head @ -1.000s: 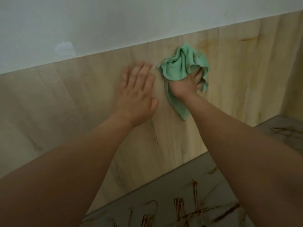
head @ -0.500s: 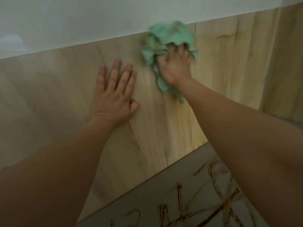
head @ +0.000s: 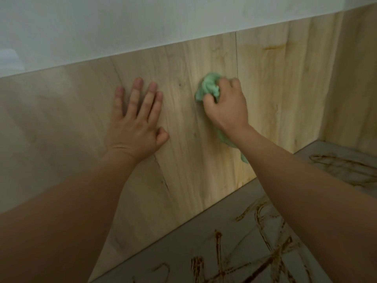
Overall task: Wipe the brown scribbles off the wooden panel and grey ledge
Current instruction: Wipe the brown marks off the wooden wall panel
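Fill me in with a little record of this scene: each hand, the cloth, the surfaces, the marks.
left hand: flat on the wooden panel, fingers spread
right hand: grips a bunched green cloth against the panel
panel marks: faint yellowish smears right of the cloth
grey ledge: brown scribbles not yet wiped
above: white wall

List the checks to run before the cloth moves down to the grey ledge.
1. Right hand has a grip on the green cloth: ok.
2. Cloth pressed against the wooden panel: ok.
3. Left hand braced flat on the panel: ok.
4. Panel free of marks: not ok, a brown streak shows at upper right.
5. Grey ledge wiped: not ok, scribbles cover it.
6. Cloth's wiping face clean: cannot tell, hidden.
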`<state>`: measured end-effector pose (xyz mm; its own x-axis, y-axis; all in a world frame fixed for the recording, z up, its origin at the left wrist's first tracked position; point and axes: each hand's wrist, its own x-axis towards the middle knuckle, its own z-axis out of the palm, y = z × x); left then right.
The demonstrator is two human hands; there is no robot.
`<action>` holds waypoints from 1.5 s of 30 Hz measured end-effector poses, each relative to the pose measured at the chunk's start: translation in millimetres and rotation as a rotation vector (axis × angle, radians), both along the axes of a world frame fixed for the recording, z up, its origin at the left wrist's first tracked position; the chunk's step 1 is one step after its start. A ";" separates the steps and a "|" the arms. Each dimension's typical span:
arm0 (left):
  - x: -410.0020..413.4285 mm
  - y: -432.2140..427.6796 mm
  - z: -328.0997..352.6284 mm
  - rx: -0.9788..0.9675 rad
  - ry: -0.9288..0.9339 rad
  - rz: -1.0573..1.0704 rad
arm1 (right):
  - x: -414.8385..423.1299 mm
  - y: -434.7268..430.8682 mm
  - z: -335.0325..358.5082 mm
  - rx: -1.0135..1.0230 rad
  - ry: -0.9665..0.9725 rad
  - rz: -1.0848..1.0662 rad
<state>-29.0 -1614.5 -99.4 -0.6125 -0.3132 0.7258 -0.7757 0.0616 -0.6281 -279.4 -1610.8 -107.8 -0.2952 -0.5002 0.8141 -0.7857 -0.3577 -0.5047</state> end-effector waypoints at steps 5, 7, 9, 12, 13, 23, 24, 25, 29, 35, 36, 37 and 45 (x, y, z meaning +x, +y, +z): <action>-2.9 -0.8 4.1 0.001 0.009 -0.035 | 54.4 -6.5 48.2 -0.255 0.174 0.058; -2.4 -2.6 3.6 -0.008 0.019 -0.036 | 68.9 -16.3 42.4 -0.315 0.406 0.067; -2.0 -3.1 2.9 -0.016 0.019 -0.051 | 55.5 -31.2 31.1 -0.268 0.451 0.011; -0.1 -3.7 1.3 0.013 0.000 -0.042 | 10.3 -57.0 22.6 -0.054 0.036 -0.155; -0.9 -2.9 1.1 0.009 0.001 -0.037 | -7.4 -62.1 23.8 0.069 -0.094 -0.200; 1.4 -4.6 0.3 -0.010 0.003 -0.053 | 40.8 -45.0 23.0 -0.137 0.052 0.058; 0.7 -4.5 1.1 0.000 0.002 -0.053 | 25.5 -51.3 35.7 -0.128 0.009 0.047; 0.2 -4.1 1.6 0.006 0.001 -0.055 | 8.8 -56.9 47.0 -0.111 -0.047 0.017; 1.9 -5.0 2.4 -0.001 -0.006 -0.030 | -28.8 -69.2 39.4 0.031 -0.286 -0.051; -1.9 -6.1 1.2 0.010 0.006 -0.042 | 28.3 -46.3 -127.0 0.224 -0.714 -0.175; -1.1 -6.3 1.1 0.009 0.006 -0.044 | 47.3 -37.9 -147.8 0.300 -0.861 -0.184; -1.3 -6.3 1.4 0.017 0.004 -0.043 | 64.0 -29.3 -160.8 0.404 -0.987 -0.181; 2.5 -4.7 2.5 0.022 0.006 -0.036 | 85.8 -25.4 -49.9 0.210 -0.731 -0.070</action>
<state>-26.4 -1619.2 -97.0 -0.6197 -0.3066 0.7225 -0.7763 0.1036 -0.6219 -193.6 -1636.2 -157.7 -0.7593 -0.5832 0.2888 -0.2425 -0.1582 -0.9572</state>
